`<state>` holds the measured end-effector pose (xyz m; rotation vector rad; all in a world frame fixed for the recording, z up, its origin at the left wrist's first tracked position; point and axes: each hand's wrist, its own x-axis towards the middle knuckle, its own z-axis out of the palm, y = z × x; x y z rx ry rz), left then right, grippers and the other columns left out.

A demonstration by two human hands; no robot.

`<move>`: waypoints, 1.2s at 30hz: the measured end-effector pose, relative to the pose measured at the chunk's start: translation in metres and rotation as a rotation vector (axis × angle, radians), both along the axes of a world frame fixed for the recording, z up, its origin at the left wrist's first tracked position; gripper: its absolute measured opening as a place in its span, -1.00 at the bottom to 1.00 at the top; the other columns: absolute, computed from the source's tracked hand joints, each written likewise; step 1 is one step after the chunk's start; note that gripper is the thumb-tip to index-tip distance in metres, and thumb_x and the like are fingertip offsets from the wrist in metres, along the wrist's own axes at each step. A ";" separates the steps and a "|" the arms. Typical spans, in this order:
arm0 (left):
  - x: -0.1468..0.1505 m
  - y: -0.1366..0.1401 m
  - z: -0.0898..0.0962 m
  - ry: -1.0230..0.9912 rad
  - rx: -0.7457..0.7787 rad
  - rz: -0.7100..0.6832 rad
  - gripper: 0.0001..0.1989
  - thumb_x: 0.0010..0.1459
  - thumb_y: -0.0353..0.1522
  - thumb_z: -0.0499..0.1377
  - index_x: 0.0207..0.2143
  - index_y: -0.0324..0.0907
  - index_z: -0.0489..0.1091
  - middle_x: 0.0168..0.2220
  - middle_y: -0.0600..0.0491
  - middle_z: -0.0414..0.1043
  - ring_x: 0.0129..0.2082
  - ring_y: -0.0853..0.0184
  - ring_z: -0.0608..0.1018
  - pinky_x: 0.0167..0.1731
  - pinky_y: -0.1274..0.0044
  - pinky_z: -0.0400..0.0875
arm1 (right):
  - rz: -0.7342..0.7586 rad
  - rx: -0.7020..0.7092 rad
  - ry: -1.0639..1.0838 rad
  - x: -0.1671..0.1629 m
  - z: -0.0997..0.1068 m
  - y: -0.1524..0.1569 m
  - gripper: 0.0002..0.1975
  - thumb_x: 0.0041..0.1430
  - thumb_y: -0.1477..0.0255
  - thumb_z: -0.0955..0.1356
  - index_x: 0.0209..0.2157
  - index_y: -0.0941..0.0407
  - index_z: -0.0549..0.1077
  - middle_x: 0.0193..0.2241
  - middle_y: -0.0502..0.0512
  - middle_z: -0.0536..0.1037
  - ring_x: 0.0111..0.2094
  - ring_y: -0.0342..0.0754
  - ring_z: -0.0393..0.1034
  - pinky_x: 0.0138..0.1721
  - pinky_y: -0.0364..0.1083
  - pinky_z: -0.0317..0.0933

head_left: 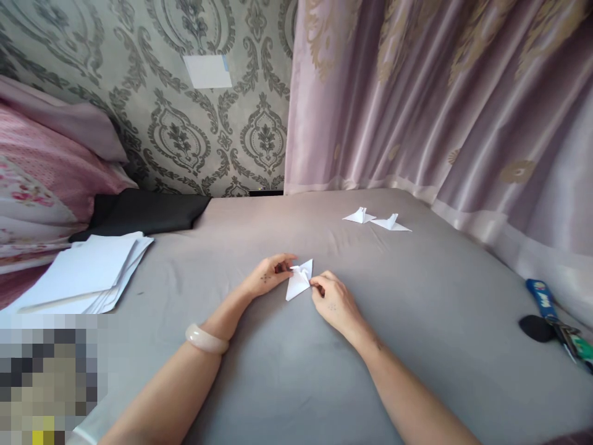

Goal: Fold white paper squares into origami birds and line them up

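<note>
Paper [299, 282] in fingers [319, 282] — lettered blue tag [541, 298]

Exposure is running medium-bright, soft, fairly even; sheet [426, 346] is reading cool grey, going pinkish at the far edge. Curtain [370, 105] is glowing palest low on the right, satin sheen is running down its folds, top right corner is going dark. Soft shadow is falling along the inner side of the left forearm [173, 383]. Paper stack [88, 266] and folded paper [299, 284] are nearly washing out, creases are getting hard to read. Wide-angle lens is stretching wallpaper [134, 111] at upper left, tilting the curtain; keys [574, 343] at right edge are smearing. Coarse pixel mosaic [50, 383] is covering lower left
</note>
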<state>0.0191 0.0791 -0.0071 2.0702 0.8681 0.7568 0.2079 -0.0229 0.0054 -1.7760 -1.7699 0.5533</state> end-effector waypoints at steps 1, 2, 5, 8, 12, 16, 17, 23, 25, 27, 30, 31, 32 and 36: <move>0.002 0.001 -0.001 -0.002 0.013 0.020 -0.66 0.13 -0.35 0.17 -0.02 -0.20 0.41 -0.32 0.05 0.45 -0.46 0.44 0.41 -0.41 0.59 0.34 | 0.016 0.000 -0.014 -0.002 0.001 -0.001 -0.76 0.11 0.55 0.25 -0.29 0.08 0.53 -0.27 0.07 0.48 -0.35 -0.11 0.38 -0.28 -0.14 0.18; 0.004 0.001 -0.002 -0.004 0.026 0.042 -0.64 0.12 -0.34 0.17 -0.01 -0.21 0.39 -0.30 0.04 0.44 -0.46 0.44 0.40 -0.41 0.59 0.34 | 0.028 0.001 -0.026 -0.003 0.001 -0.003 -0.77 0.11 0.55 0.26 -0.29 0.07 0.52 -0.26 0.07 0.49 -0.35 -0.12 0.39 -0.29 -0.15 0.18; 0.009 0.002 -0.005 0.007 0.056 0.090 -0.62 0.10 -0.35 0.18 0.00 -0.21 0.37 -0.33 0.06 0.38 -0.46 0.44 0.37 -0.40 0.58 0.33 | 0.039 0.008 -0.065 -0.008 0.002 -0.006 -0.77 0.13 0.55 0.25 -0.28 0.06 0.51 -0.23 0.06 0.50 -0.34 -0.12 0.40 -0.30 -0.16 0.17; 0.009 0.000 -0.006 0.041 0.070 0.111 -0.62 0.10 -0.35 0.18 0.00 -0.21 0.36 -0.43 0.13 0.32 -0.49 0.44 0.34 -0.41 0.58 0.29 | 0.016 0.019 -0.114 -0.013 0.002 -0.006 -0.83 0.17 0.48 0.26 -0.31 0.05 0.49 -0.24 0.05 0.50 -0.33 -0.10 0.40 -0.31 -0.14 0.15; 0.009 -0.006 -0.007 0.087 0.070 0.132 -0.57 0.13 -0.33 0.16 0.07 -0.18 0.28 -0.50 0.21 0.27 -0.53 0.44 0.33 -0.44 0.58 0.24 | -0.048 0.033 -0.181 -0.021 0.001 -0.002 -0.83 0.22 0.34 0.28 -0.37 0.07 0.45 -0.27 0.08 0.51 -0.31 -0.05 0.41 -0.33 -0.11 0.11; 0.011 -0.011 -0.011 0.115 0.057 0.148 -0.51 0.12 -0.33 0.17 0.11 -0.16 0.20 -0.49 0.21 0.31 -0.51 0.42 0.38 -0.43 0.58 0.25 | -0.092 0.025 -0.246 -0.029 -0.001 0.001 -0.84 0.24 0.35 0.28 -0.37 0.09 0.43 -0.27 0.11 0.52 -0.28 -0.02 0.43 -0.34 -0.10 0.10; 0.012 -0.011 -0.011 0.118 0.053 0.150 -0.51 0.12 -0.33 0.17 0.11 -0.15 0.20 -0.49 0.20 0.32 -0.51 0.42 0.39 -0.42 0.58 0.26 | -0.100 0.019 -0.261 -0.031 -0.002 0.001 -0.84 0.25 0.36 0.27 -0.37 0.10 0.43 -0.27 0.12 0.53 -0.28 -0.02 0.44 -0.34 -0.10 0.10; 0.012 -0.009 -0.009 0.074 0.040 0.185 -0.55 0.17 -0.27 0.09 0.10 -0.19 0.21 -0.45 0.15 0.38 -0.51 0.42 0.42 -0.44 0.59 0.31 | -0.121 -0.032 -0.329 -0.033 0.001 0.007 -0.85 0.26 0.41 0.27 -0.35 0.09 0.46 -0.26 0.08 0.56 -0.24 -0.05 0.47 -0.31 -0.15 0.15; 0.010 -0.005 -0.009 0.048 0.026 0.251 -0.57 0.18 -0.23 0.07 0.07 -0.20 0.22 -0.45 0.14 0.40 -0.49 0.40 0.45 -0.40 0.57 0.34 | -0.138 -0.049 -0.343 -0.028 0.002 0.020 -0.87 0.24 0.41 0.29 -0.32 0.08 0.48 -0.24 0.07 0.56 -0.18 -0.05 0.46 -0.26 -0.16 0.19; 0.007 0.000 -0.009 0.047 0.029 0.299 -0.59 0.17 -0.23 0.06 0.04 -0.20 0.24 -0.46 0.14 0.40 -0.47 0.38 0.46 -0.36 0.55 0.35 | -0.190 -0.071 -0.353 -0.018 0.003 0.042 -0.85 0.26 0.40 0.28 -0.29 0.09 0.50 -0.20 0.10 0.56 -0.15 -0.03 0.45 -0.21 -0.14 0.23; 0.006 0.005 -0.010 0.063 0.046 0.299 -0.62 0.17 -0.23 0.03 0.00 -0.21 0.27 -0.46 0.11 0.41 -0.47 0.35 0.47 -0.35 0.53 0.35 | -0.313 -0.118 -0.359 0.005 0.007 0.082 -0.79 0.32 0.37 0.25 -0.21 0.13 0.49 -0.14 0.16 0.53 -0.14 -0.02 0.45 -0.14 -0.05 0.30; 0.007 0.006 -0.010 0.075 0.051 0.295 -0.62 0.17 -0.23 0.02 -0.01 -0.21 0.28 -0.46 0.11 0.42 -0.47 0.35 0.47 -0.35 0.52 0.34 | -0.355 -0.131 -0.359 0.014 0.008 0.096 -0.78 0.31 0.34 0.27 -0.12 0.14 0.46 -0.09 0.16 0.50 -0.13 -0.01 0.43 -0.12 0.01 0.33; 0.007 0.007 -0.011 0.094 0.056 0.289 -0.63 0.18 -0.23 0.01 -0.01 -0.21 0.29 -0.46 0.10 0.42 -0.47 0.34 0.47 -0.36 0.52 0.34 | -0.396 -0.141 -0.358 0.022 0.009 0.109 -0.69 0.28 0.30 0.31 -0.01 0.14 0.40 -0.03 0.15 0.45 -0.11 -0.01 0.42 -0.11 0.07 0.35; 0.010 0.009 -0.011 0.184 0.055 0.272 -0.62 0.20 -0.22 -0.03 -0.01 -0.20 0.29 -0.43 0.07 0.45 -0.44 0.33 0.49 -0.36 0.52 0.31 | -0.544 -0.169 -0.341 0.048 0.009 0.150 -0.67 0.28 0.30 0.31 0.03 0.12 0.37 0.01 0.17 0.42 -0.08 0.01 0.40 -0.09 0.09 0.35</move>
